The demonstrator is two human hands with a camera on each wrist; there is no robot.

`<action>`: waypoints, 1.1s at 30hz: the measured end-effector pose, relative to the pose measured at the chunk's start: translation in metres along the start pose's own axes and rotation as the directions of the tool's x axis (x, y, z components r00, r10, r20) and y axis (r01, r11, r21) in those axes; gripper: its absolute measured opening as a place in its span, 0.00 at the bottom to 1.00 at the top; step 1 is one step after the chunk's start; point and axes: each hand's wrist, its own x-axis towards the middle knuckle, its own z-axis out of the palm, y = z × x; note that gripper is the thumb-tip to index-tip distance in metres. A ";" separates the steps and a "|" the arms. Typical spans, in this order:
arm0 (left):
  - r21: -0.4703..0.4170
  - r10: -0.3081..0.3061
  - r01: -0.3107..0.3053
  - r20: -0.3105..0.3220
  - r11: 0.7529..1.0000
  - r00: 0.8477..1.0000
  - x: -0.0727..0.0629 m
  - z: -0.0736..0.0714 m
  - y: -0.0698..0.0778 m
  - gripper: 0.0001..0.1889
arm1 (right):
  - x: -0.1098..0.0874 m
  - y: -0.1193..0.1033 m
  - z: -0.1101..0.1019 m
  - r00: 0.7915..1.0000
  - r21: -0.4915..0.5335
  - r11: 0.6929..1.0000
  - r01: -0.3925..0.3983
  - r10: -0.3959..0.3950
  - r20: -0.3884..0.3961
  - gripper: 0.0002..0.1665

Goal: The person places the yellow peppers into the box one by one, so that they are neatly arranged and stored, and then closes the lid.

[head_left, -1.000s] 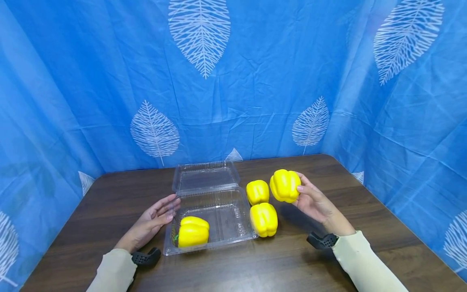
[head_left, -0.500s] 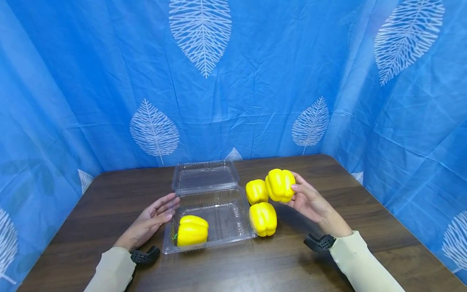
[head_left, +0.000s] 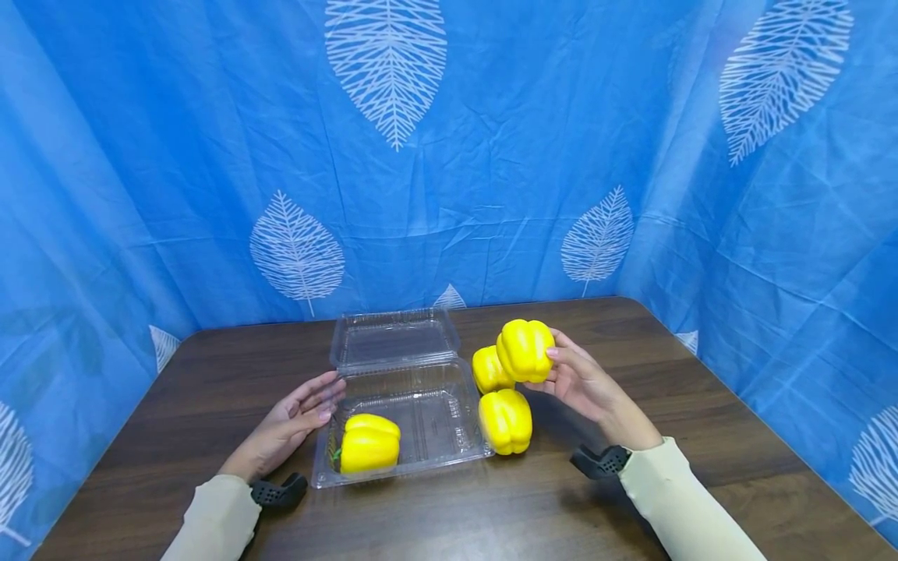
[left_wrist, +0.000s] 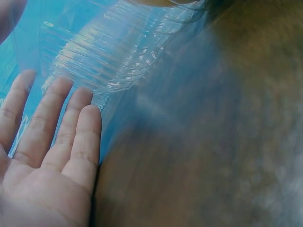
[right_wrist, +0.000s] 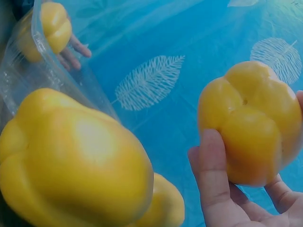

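Note:
In the head view my right hand [head_left: 578, 382] grips a yellow bell pepper [head_left: 525, 351], held up over the table to the right of a clear plastic clamshell box [head_left: 435, 421]. The right wrist view shows the fingers round that bell pepper [right_wrist: 251, 123]. Two more yellow peppers stand by the box's right wall, a nearer one [head_left: 506, 421] and a farther one [head_left: 491, 370] partly hidden behind the held pepper. Another pepper [head_left: 370, 444] with a green stem lies inside the box at front left. With straight fingers, my left hand [left_wrist: 52, 151] touches the box's left wall.
The box's lid [head_left: 395, 339] lies folded back toward the curtain. A brown wooden table [head_left: 491, 514] carries everything. Blue curtains [head_left: 505, 156] with white leaf prints hang behind it and at the sides.
My right hand has carried its bell pepper left and slightly up, so it now overlaps the farther pepper in the head view. The left hand has stayed at the box.

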 end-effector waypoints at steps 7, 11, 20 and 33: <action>0.011 -0.006 0.006 0.002 1.000 1.000 -0.001 0.000 -0.002 0.40 | 0.008 0.005 0.008 1.000 -0.006 1.000 0.003 -0.003 -0.015 0.20; 0.015 -0.002 0.002 0.002 1.000 1.000 -0.001 0.000 -0.003 0.40 | 0.011 0.008 0.012 0.999 -0.012 1.000 -0.008 0.008 -0.035 0.19; 0.019 0.021 -0.021 0.007 1.000 1.000 -0.002 0.001 -0.004 0.39 | 0.018 0.012 0.022 0.998 -0.022 0.999 -0.034 0.032 -0.060 0.20; 0.044 -0.001 0.001 -0.009 0.999 1.000 -0.003 0.001 -0.006 0.39 | 0.025 0.017 0.030 0.997 -0.012 0.998 -0.063 0.063 -0.043 0.20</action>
